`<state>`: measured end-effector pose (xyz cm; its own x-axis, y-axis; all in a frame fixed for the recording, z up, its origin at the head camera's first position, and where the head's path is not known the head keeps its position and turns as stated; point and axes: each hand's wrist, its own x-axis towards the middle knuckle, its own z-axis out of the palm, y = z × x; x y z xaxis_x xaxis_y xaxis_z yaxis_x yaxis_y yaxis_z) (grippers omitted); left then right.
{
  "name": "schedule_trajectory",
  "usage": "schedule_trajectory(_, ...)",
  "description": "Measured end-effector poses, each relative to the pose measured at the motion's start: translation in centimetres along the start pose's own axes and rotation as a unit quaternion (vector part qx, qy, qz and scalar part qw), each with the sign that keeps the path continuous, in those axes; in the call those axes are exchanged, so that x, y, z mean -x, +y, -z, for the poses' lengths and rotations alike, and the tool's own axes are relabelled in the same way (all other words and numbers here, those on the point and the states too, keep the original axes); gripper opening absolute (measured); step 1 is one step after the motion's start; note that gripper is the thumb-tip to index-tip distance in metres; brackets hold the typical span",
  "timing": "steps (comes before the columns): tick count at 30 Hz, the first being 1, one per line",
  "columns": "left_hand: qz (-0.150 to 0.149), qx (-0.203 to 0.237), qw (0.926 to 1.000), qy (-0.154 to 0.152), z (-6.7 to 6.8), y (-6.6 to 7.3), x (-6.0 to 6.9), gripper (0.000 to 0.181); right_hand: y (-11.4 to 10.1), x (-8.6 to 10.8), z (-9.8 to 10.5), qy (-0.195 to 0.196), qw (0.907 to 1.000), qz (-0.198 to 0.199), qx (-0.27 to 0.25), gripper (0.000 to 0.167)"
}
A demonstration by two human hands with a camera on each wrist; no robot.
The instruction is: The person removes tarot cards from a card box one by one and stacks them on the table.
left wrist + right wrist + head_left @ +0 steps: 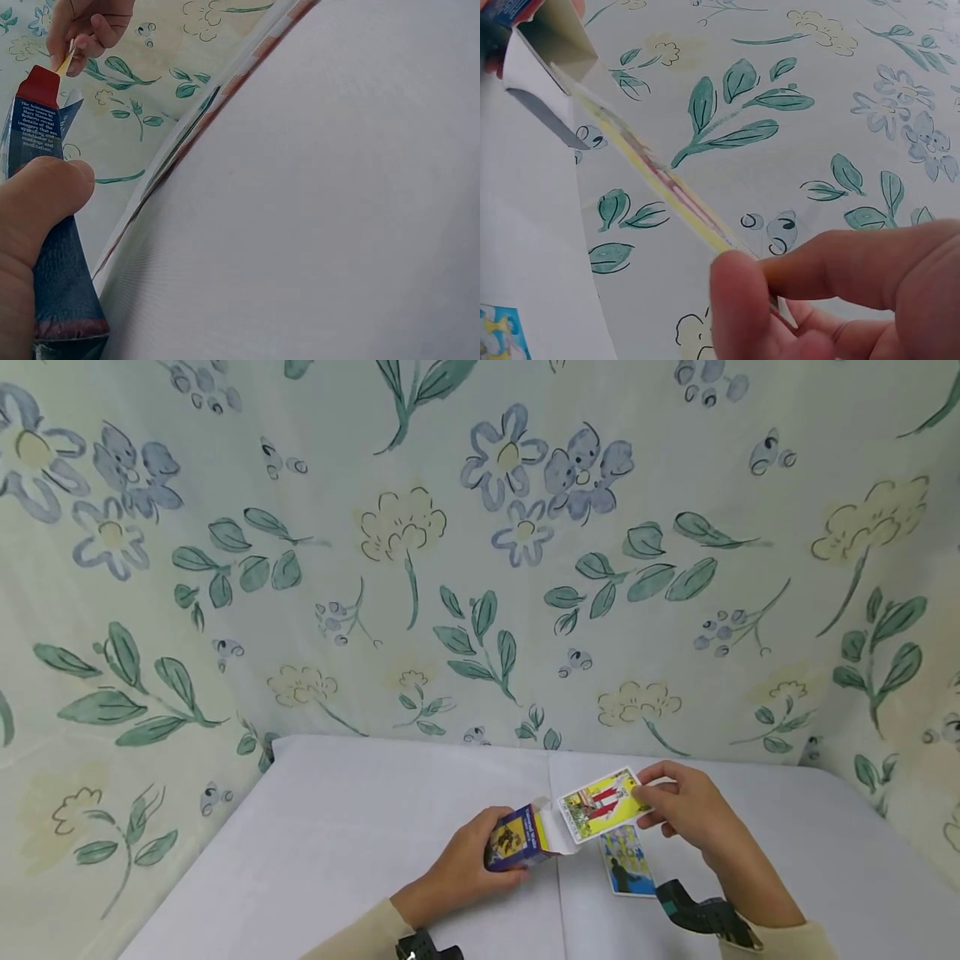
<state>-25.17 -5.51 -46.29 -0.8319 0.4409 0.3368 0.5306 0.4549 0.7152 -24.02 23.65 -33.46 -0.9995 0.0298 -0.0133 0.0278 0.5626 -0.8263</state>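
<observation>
My left hand [472, 858] grips a dark blue card box [513, 840] from below and the side, tilted a little above the table. Its end flap stands open toward the right, and the inside near the mouth looks hollow in the right wrist view. Between thumb and fingers my right hand [690, 803] pinches a yellow illustrated tarot card [602, 805] by its right end. The card's far end is beside the white flap [544, 82] at the box mouth. Below it, a second tarot card [628, 862] with blue and yellow artwork lies face up on the table.
A white cloth covers the table [360, 827], with a crease running front to back near its middle. Floral fabric [495, 610] hangs behind and at both sides. Dark camera mounts [701, 910] sit on both wrists.
</observation>
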Motion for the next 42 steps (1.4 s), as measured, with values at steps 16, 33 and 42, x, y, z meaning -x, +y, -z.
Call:
schedule_trajectory(16, 0.003, -0.01, 0.9999, -0.001, 0.0, 0.2, 0.2, 0.074, 0.5, -0.4, 0.7, 0.002, 0.9997, -0.019, -0.018, 0.04)
schedule_trajectory(33, -0.019, -0.01, 0.9997, 0.009, 0.0, -0.3, 0.0, 0.07, 0.7, -0.4, 0.6, 0.037, 0.9992, -0.006, -0.016, 0.037)
schedule_trajectory(42, -0.021, -0.002, 0.9997, 0.006, 0.0, -0.2, 0.0, 0.071, 1.0, -0.5, 0.5, 0.035, 0.9986, -0.012, -0.038, 0.039)
